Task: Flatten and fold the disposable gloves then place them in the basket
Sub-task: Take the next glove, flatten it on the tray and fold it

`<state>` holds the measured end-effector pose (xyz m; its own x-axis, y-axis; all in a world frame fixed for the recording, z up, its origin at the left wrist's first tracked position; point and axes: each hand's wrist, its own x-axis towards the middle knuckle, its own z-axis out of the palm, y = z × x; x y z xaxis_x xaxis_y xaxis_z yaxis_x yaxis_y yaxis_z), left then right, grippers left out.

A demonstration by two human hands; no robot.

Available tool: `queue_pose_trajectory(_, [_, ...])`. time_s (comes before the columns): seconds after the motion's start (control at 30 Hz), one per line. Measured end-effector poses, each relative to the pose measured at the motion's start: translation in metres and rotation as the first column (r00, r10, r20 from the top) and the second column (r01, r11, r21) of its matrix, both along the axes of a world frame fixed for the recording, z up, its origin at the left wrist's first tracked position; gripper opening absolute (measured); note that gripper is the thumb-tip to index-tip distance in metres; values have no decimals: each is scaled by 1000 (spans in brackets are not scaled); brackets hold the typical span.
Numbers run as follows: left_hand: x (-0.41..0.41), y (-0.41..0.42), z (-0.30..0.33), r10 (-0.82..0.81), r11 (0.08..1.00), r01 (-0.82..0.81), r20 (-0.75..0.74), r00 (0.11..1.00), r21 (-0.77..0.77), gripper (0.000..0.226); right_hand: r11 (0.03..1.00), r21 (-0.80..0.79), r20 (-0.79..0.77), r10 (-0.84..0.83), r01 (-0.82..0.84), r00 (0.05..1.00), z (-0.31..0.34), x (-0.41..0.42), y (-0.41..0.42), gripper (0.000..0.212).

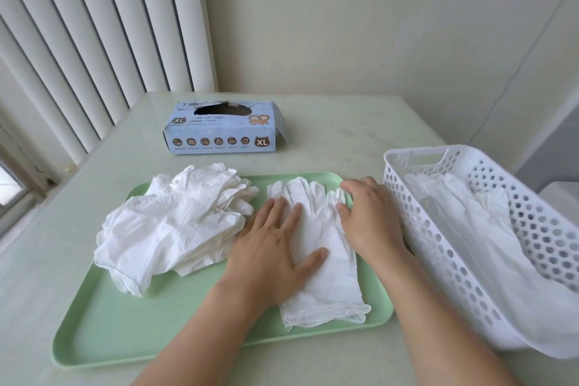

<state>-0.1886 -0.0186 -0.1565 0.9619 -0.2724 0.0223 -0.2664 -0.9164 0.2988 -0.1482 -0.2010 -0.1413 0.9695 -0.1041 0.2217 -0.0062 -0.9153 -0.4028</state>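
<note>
My left hand (275, 244) lies flat and open, palm down, on the glove (319, 247) spread on the right half of the tray (103, 332). My right hand (369, 216) rests on the glove's right edge, fingers loosely open and gripping nothing that I can see. The glove's fingers point away from me and its cuff stops just short of the tray's near rim. To the left a crumpled pile (169, 222) covers the tray's far left part; its far edge overhangs the rim. The tray's near left corner is bare. The basket (445, 244) stands just beside the tray on the right, close to my right wrist, with white gloves inside; one hangs over its near edge. The basket's right side is cut off. The box (219, 127) sits well behind, with open table (344, 128) around it.
</note>
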Motion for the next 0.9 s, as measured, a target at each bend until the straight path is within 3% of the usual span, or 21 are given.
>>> queue_pose_trajectory(0.13, [1,0,-1,-5,1000,5,0,1000,7,86,991,137,98,-2,-11,995,-6,9,0,10])
queue_pose_trajectory(0.2, [1,-1,-1,-10,1000,10,2,1000,7,85,980,194,164,5,-38,986,-7,11,0,8])
queue_pose_trajectory(0.3, [1,-1,-2,-18,1000,18,5,1000,7,83,976,206,129,43,-69,991,-9,14,1,6])
queue_pose_trajectory(0.43, [1,0,-1,-25,1000,25,18,1000,-1,82,992,114,4,57,-57,998,-10,19,2,29])
queue_pose_trajectory(0.5, [1,0,-2,-16,1000,16,27,1000,-10,87,995,74,-24,71,-69,997,-10,20,4,26])
queue_pose_trajectory(0.6, [0,1,-4,27,999,-26,37,999,-30,102,998,47,21,33,-34,999,-10,18,4,10])
queue_pose_trajectory(0.73, [0,-1,-4,51,998,-49,53,997,-31,107,1000,30,136,0,-4,991,-6,16,1,5])
queue_pose_trajectory(0.9, [-1,0,-2,38,999,-36,57,998,-36,105,982,87,149,156,-170,977,2,25,26,25])
